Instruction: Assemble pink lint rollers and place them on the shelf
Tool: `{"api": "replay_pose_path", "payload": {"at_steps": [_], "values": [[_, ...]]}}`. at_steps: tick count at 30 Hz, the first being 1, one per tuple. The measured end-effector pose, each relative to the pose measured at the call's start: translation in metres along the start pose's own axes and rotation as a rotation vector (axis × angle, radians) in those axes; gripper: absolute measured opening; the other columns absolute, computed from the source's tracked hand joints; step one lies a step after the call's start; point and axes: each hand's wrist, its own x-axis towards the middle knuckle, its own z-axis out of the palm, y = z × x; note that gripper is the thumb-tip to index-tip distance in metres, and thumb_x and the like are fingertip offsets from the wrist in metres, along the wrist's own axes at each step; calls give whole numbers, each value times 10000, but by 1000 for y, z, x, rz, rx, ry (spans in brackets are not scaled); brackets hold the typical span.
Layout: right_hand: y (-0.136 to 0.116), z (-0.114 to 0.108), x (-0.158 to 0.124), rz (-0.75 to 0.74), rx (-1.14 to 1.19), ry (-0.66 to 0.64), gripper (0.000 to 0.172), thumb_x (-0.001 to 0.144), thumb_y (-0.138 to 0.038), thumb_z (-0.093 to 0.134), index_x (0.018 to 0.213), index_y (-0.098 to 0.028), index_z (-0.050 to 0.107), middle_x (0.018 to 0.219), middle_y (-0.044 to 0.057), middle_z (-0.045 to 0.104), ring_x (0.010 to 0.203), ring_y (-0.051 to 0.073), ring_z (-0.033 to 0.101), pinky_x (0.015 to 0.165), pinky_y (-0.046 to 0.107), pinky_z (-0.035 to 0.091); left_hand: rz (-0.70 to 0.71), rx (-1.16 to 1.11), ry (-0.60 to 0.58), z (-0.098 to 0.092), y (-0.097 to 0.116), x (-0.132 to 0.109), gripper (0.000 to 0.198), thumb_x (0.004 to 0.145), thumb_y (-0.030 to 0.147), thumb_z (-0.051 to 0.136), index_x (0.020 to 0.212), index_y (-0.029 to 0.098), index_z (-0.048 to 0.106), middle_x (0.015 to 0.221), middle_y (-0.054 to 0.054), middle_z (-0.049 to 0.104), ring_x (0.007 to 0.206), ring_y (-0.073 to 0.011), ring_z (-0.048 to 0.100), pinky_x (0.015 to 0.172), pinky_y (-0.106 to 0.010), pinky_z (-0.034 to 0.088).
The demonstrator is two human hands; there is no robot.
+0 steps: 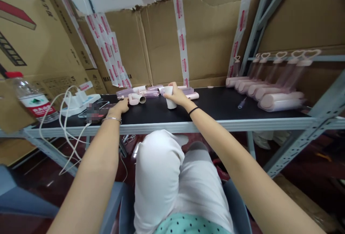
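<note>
On the black tabletop (215,108), my right hand (176,94) is wrapped round a pale, tapered cylinder like a small cup (170,103). The cylinder stands close to upright, its lower end at or just above the surface; I cannot tell which. Farther left, my left hand (122,105) has its fingers curled at a pale pink rounded piece (133,102). Part of those fingers is hidden. Beside that piece lies an open hollow tube (141,99). Behind both hands are several pink and clear lilac tubes (149,93).
Several pink tubes with heart-shaped loops (281,57) stand at the right, and a small dark-tipped piece (242,103) lies near them. At the left are a water bottle (35,99), a white power strip (81,104), cables and a phone-like device (98,113). A cardboard wall (210,40) closes the back.
</note>
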Motion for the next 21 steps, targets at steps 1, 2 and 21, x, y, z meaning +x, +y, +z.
{"api": "replay_pose_path", "payload": {"at_steps": [1,2,21], "values": [[0,0,0,-9,1,3,593,667,-449,645,1129,-190,376,1020,92,612,927,243,600,879,398,456,21,40,-31,0,0,2,483,754,204,602,1230,135,558,1185,-153,697,1091,-262,667,935,-307,493],[1,-1,0,-17,0,7,591,672,-445,645,1133,-190,377,1021,92,615,922,238,601,874,391,457,36,76,-57,-3,1,5,465,762,241,601,1216,148,567,1141,-126,715,1066,-248,673,920,-289,495],[0,-10,4,-48,21,289,528,773,-411,605,1192,-168,396,1119,140,631,1016,263,621,918,399,461,466,-226,-415,-20,151,-24,493,675,291,678,1122,171,508,883,-38,733,817,-186,681,707,-247,497]]}}
